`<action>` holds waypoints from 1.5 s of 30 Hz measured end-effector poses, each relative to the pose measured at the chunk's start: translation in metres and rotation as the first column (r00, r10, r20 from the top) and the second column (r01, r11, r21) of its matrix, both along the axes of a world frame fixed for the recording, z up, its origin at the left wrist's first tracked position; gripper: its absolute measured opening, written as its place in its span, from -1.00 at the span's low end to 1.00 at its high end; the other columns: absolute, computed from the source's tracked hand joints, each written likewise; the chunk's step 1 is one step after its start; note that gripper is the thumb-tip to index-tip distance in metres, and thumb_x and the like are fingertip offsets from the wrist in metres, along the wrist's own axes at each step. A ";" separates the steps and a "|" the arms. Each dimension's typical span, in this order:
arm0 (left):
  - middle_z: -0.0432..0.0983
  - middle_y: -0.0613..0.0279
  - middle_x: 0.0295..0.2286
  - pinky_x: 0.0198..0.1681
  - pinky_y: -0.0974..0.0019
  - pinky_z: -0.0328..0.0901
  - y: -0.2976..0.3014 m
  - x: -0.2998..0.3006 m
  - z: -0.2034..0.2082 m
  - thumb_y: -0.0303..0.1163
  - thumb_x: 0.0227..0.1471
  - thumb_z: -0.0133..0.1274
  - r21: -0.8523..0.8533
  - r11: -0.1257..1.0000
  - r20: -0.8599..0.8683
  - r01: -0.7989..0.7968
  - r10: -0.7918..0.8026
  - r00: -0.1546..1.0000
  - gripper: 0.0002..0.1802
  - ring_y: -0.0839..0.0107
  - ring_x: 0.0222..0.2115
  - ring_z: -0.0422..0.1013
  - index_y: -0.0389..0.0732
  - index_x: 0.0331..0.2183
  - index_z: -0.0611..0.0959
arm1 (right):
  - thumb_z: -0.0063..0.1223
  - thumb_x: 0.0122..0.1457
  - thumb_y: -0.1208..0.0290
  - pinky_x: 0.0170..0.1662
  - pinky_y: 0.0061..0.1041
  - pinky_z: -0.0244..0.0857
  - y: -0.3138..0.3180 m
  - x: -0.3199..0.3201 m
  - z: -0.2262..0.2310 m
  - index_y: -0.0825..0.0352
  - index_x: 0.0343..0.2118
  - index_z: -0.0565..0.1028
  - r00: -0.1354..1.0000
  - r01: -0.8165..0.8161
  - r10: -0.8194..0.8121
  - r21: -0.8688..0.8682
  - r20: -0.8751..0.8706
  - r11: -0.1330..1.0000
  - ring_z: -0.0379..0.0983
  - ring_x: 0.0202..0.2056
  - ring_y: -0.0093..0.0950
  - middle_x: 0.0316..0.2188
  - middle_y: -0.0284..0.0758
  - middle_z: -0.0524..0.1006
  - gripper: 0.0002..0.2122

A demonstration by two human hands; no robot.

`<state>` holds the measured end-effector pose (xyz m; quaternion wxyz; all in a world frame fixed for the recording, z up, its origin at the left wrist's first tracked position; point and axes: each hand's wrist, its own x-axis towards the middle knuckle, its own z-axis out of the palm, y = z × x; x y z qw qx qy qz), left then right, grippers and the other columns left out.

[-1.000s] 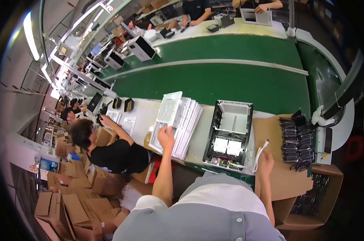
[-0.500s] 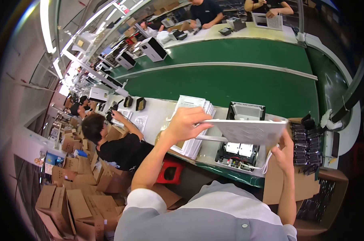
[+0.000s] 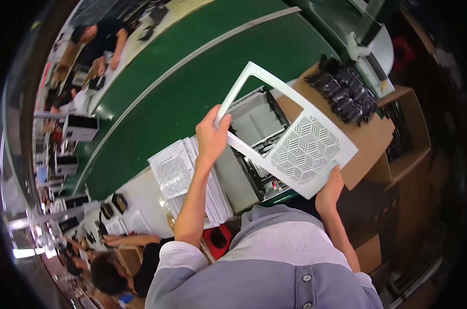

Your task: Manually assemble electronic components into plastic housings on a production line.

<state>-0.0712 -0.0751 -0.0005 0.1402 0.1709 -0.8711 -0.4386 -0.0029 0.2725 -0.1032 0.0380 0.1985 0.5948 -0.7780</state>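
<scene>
In the middle of the frame, the white panel [image 3: 305, 149] looks like smooth matt plastic, rougher across its patterned half; the stacked panels [image 3: 174, 172] at centre left look alike. The open housing [image 3: 254, 121] shows dull grey plastic. Towards the right, matt brown cardboard [image 3: 370, 144] borders black bundles [image 3: 347, 92] in glossy, crinkled film. The green belt [image 3: 202, 98] looks smooth, faintly shiny; the grey shirt [image 3: 244, 262], lower centre, is soft cloth

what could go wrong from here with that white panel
The white panel is held above the open case, so a slip might drop it onto that. The left hand grips its narrow border, which could flex. The right hand holds near a corner, so the panel might tip if that grip loosens.
</scene>
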 end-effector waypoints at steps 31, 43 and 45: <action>0.59 -0.11 -0.53 -0.38 0.08 0.40 -0.063 -0.063 -0.103 -0.24 0.20 0.20 -0.415 0.841 0.219 0.346 -0.277 0.936 -0.69 -0.09 -0.51 0.53 -0.10 -0.05 0.75 | -0.07 0.45 0.05 -0.51 -0.54 0.32 -0.045 0.047 -0.001 0.48 -0.37 0.66 0.644 -0.614 0.518 -0.022 0.563 0.789 0.45 -0.64 -0.57 -0.66 -0.30 0.58 -0.48; 0.61 -0.10 -0.47 -0.38 -0.11 0.40 -0.066 -0.069 -0.091 -0.32 0.25 0.11 -0.516 0.685 0.411 0.514 -0.329 0.850 -0.78 -0.18 -0.43 0.53 -0.14 -0.09 0.66 | -0.15 0.47 0.00 -0.47 -0.54 0.35 -0.039 0.048 0.004 0.49 -0.33 0.66 0.633 -0.574 0.553 -0.151 0.541 0.805 0.46 -0.57 -0.57 -0.57 -0.28 0.63 -0.43; 0.60 -0.12 -0.48 -0.38 -0.12 0.40 -0.068 -0.071 -0.090 -0.34 0.25 0.11 -0.518 0.673 0.393 0.528 -0.362 0.845 -0.78 -0.20 -0.43 0.53 -0.15 -0.09 0.64 | -0.21 0.48 -0.03 -0.47 -0.54 0.33 -0.037 0.047 0.004 0.49 -0.35 0.67 0.641 -0.598 0.582 -0.150 0.500 0.787 0.45 -0.57 -0.56 -0.56 -0.27 0.63 -0.39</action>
